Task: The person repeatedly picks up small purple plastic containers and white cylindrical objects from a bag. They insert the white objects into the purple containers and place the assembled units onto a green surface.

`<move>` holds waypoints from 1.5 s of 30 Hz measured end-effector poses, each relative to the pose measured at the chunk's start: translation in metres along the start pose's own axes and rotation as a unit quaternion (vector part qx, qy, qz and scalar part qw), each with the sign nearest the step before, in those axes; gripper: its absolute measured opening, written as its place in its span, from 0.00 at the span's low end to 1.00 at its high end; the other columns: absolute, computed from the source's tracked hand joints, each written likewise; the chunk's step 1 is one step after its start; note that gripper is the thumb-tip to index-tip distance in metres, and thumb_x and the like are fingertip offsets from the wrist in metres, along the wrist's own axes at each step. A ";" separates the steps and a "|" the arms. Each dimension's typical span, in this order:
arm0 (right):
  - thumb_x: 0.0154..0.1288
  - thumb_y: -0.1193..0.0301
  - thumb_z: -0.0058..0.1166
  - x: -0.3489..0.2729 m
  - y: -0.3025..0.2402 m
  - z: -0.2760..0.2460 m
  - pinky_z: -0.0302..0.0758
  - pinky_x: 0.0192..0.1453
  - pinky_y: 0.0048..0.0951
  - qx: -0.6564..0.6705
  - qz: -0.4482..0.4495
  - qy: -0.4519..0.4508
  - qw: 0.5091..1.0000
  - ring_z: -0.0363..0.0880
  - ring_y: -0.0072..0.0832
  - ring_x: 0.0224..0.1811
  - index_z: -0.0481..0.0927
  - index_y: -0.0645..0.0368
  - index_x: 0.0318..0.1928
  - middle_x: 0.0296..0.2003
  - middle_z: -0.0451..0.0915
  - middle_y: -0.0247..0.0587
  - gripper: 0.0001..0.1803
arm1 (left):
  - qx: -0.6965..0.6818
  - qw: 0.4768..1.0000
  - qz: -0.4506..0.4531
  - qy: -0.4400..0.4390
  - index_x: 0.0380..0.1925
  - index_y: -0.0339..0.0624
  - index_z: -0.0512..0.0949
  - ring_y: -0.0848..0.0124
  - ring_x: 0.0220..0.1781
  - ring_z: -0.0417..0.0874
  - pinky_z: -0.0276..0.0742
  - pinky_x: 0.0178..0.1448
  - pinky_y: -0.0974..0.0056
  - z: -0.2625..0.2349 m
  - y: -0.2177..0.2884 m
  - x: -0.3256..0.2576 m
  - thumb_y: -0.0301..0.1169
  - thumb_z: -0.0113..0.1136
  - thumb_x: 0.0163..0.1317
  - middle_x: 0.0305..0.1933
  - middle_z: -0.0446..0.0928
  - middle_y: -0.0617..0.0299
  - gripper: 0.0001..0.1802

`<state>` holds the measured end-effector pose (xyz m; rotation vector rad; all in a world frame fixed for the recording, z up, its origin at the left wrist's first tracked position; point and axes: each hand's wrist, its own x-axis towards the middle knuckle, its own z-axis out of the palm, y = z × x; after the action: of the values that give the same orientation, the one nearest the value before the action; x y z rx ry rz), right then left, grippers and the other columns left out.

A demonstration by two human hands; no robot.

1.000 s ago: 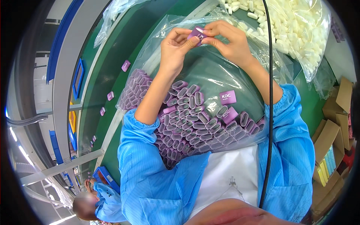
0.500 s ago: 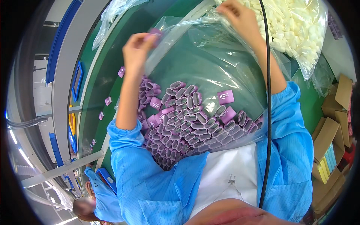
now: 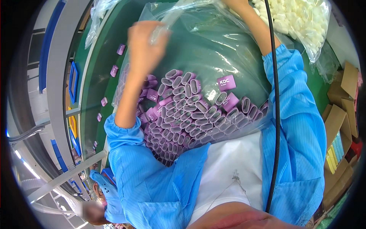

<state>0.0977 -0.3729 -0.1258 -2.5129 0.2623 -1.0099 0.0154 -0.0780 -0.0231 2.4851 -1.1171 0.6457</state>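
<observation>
A large clear plastic bag (image 3: 213, 49) lies open in front of me, with a heap of several small purple sleeves (image 3: 194, 114) in its near end. My left hand (image 3: 145, 45) is raised at the bag's left rim, fingers curled and blurred; whether it holds anything is unclear. My right hand (image 3: 236, 4) reaches to the top edge of the picture, toward a clear bag of small white pieces (image 3: 301, 23), and is mostly cut off. Both forearms wear blue sleeves.
Several loose purple sleeves (image 3: 114, 70) lie along a green belt (image 3: 95, 76) at the left. Brown cardboard boxes (image 3: 341, 114) stand at the right. A black cable (image 3: 277, 114) hangs down past my right arm. Another person in a blue sleeve (image 3: 101, 183) is at the lower left.
My hands were together above the bag on one purple sleeve. They parted: the left swung out left with it, then back to the bag's rim; the right reached up toward the white pieces.
</observation>
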 end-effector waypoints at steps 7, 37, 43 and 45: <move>0.49 0.77 0.52 -0.013 -0.022 -0.043 0.73 0.43 0.47 0.027 -0.117 -0.044 0.992 0.77 0.51 0.37 0.79 0.64 0.31 0.30 0.78 0.58 0.07 | -0.210 0.923 0.050 -0.318 0.43 0.38 0.77 0.57 0.46 0.74 0.72 0.52 0.58 0.029 0.114 -0.027 0.33 0.69 0.49 0.39 0.76 0.53 0.21; 0.57 0.79 0.60 -0.065 -0.098 -0.079 0.77 0.42 0.25 0.610 0.001 -0.089 0.787 0.80 0.23 0.35 0.81 0.66 0.35 0.33 0.82 0.39 0.04 | -0.611 0.745 -0.260 0.072 0.48 0.32 0.73 0.65 0.50 0.80 0.79 0.58 0.58 0.047 0.026 0.014 0.21 0.59 0.60 0.48 0.77 0.52 0.15; 0.55 0.79 0.60 -0.066 -0.097 -0.080 0.76 0.40 0.25 0.535 -0.076 -0.049 0.840 0.80 0.25 0.34 0.82 0.62 0.34 0.34 0.80 0.38 0.04 | -0.628 0.735 -0.243 0.077 0.48 0.33 0.73 0.66 0.50 0.80 0.79 0.58 0.58 0.049 0.026 0.012 0.21 0.59 0.61 0.48 0.77 0.52 0.15; 0.55 0.79 0.60 -0.066 -0.099 -0.081 0.76 0.40 0.24 0.554 -0.053 -0.051 0.829 0.79 0.24 0.34 0.82 0.62 0.33 0.34 0.80 0.38 0.04 | -0.610 0.756 -0.227 0.064 0.48 0.34 0.72 0.66 0.50 0.80 0.79 0.59 0.58 0.048 0.022 0.013 0.22 0.59 0.61 0.48 0.77 0.52 0.15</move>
<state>-0.0045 -0.2877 -0.0694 -1.4855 -0.4109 -0.7207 0.0187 -0.1225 -0.0538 1.3876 -0.4961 -0.1111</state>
